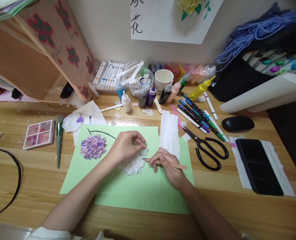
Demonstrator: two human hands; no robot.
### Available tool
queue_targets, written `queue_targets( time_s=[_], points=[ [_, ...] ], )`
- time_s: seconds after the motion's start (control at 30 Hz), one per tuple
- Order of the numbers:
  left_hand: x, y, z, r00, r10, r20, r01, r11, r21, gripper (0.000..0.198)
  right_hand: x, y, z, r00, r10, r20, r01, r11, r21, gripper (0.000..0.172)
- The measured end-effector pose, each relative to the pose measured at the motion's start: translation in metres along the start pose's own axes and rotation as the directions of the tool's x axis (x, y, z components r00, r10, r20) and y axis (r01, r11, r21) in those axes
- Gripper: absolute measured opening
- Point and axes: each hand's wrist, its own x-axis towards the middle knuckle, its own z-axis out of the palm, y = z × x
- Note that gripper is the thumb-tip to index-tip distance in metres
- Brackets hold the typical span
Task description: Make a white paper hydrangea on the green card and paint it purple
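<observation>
Stick (181, 166) rests pinched in the right hand (168, 166), its tip over the white bloom (133, 168). Left hand (128, 143) bunches above it, a scrap (144, 152) at its fingertips; I can't tell if gripped. To its left, a dish (69, 124) holds a purple blob (79, 119); beyond, a case (107, 89) holds markers (116, 71), beside a cup (164, 82).

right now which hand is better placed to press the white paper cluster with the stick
Probably the right hand: it holds the wooden stick, its tip near the white paper cluster. The left hand, also close, has no stick.
</observation>
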Motion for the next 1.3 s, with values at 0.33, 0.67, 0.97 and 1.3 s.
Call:
queue_targets(
  time_s=[0.33, 0.67, 0.97, 1.3],
  points=[
    [-0.005, 0.004, 0.004, 0.997, 0.015, 0.081, -0.013, 1.0, -0.022, 0.014, 0.003, -0.005, 0.0, 0.999, -0.053, 0.011, 0.054, 0.996, -0.075, 0.047],
    [-0.005, 0.01, 0.005, 0.999, 0.039, 0.026, -0.045, 0.935, 0.352, 0.019, 0.001, -0.006, 0.001, 0.991, -0.03, -0.128, 0.034, 0.999, 0.027, 0.057],
    [-0.005, 0.004, 0.007, 0.997, 0.074, 0.014, -0.074, 0.93, 0.361, 0.019, 0.011, -0.006, 0.004, 0.991, 0.036, -0.13, -0.034, 0.999, 0.016, 0.047],
    [-0.032, -0.014, -0.011, 0.93, 0.276, -0.241, -0.203, 0.936, 0.287, 0.021, 0.01, -0.005, 0.005, 0.997, -0.013, -0.075, 0.009, 0.998, -0.058, 0.045]
  ],
)
